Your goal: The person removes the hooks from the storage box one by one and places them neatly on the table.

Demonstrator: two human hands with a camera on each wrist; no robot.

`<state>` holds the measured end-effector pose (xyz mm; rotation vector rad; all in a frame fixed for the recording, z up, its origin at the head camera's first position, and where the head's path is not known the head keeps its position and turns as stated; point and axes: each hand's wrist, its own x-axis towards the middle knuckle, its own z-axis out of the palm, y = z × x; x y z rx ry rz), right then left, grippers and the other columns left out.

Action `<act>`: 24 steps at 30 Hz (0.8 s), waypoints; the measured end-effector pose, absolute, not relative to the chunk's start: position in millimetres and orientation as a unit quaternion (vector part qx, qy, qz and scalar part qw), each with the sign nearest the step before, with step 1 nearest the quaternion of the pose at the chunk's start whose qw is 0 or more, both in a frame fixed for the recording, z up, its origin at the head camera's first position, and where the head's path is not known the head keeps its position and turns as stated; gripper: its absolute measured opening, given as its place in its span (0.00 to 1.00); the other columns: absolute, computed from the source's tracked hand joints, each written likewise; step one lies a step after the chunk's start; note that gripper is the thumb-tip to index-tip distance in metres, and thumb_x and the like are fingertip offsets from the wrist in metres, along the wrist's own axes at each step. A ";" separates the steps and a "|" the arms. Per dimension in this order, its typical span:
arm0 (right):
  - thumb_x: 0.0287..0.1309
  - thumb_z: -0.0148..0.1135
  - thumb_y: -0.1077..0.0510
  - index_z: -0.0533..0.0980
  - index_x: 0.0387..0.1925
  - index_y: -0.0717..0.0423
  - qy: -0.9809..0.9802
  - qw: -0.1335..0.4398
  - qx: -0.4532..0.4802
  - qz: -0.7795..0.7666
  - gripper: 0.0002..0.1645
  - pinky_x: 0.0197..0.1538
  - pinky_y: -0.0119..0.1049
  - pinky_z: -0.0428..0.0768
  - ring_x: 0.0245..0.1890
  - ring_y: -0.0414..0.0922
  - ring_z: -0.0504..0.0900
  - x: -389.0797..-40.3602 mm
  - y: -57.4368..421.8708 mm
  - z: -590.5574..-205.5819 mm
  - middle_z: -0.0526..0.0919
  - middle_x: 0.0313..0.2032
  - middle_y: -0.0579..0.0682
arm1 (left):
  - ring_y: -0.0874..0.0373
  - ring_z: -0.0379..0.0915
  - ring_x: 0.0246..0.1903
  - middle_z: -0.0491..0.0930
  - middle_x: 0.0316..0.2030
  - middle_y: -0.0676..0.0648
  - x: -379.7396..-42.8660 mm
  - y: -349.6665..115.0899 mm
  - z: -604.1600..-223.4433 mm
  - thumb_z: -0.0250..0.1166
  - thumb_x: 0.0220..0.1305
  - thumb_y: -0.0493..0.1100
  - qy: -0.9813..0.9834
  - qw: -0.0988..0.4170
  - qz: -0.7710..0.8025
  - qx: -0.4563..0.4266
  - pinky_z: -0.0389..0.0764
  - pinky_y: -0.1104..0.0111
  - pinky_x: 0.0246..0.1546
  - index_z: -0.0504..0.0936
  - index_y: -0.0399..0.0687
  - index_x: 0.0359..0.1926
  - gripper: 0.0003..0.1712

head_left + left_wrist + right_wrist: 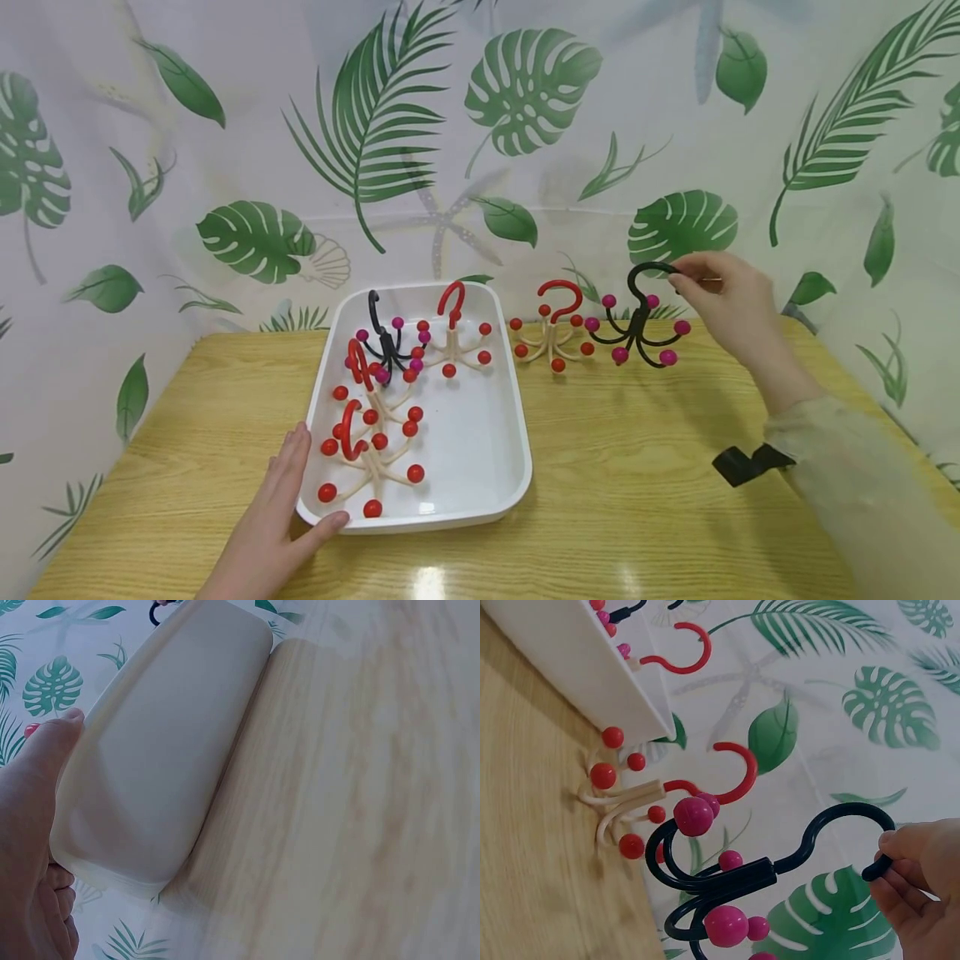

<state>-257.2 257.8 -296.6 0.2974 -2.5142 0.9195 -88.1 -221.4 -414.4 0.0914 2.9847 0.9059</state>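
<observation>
My right hand (723,304) pinches the hook end of a black multi-arm hanger (637,323) with magenta ball tips. In the right wrist view the black hook (847,814) sits between thumb and fingers, its arms pointing away from the hand. Just left of it on the table stands a beige hanger (551,337) with a red hook and red balls. My left hand (273,508) rests against the near left corner of a white tray (480,467), thumb at the front rim and fingers along the side. The left wrist view shows the tray's outer wall (165,742).
Inside the tray stand a black hanger (387,346) with magenta balls and three beige ones with red hooks, one of them a red-hooked hanger (452,342) at the back right. Behind the wooden table (622,483) hangs a leaf-patterned cloth (450,167).
</observation>
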 end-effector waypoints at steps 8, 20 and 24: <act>0.66 0.57 0.55 0.77 0.48 0.64 -0.913 0.202 0.106 0.337 0.17 0.40 0.15 0.66 0.43 0.52 0.78 -274.0 262.8 -316.7 0.80 0.42 0.59 | 0.41 0.35 0.72 0.37 0.75 0.44 -88.1 -222.0 -416.4 0.60 0.58 0.68 0.956 0.004 0.292 0.038 0.49 0.36 0.63 0.34 0.56 0.76 0.59; 0.66 0.57 0.59 0.76 0.48 0.67 -0.914 0.182 0.106 0.346 0.16 0.52 0.53 0.76 0.46 0.58 0.78 -286.3 259.3 -334.0 0.79 0.44 0.64 | 0.41 0.34 0.72 0.36 0.75 0.44 -87.8 -221.5 -419.9 0.61 0.58 0.67 0.955 -0.007 0.295 0.043 0.50 0.34 0.61 0.35 0.55 0.76 0.59; 0.64 0.58 0.61 0.76 0.47 0.67 -0.913 0.189 0.107 0.346 0.13 0.51 0.51 0.77 0.46 0.57 0.78 -289.0 256.4 -339.7 0.80 0.43 0.63 | 0.41 0.34 0.72 0.36 0.75 0.45 -87.7 -220.9 -421.2 0.62 0.58 0.67 0.954 -0.010 0.297 0.043 0.49 0.35 0.62 0.36 0.55 0.76 0.58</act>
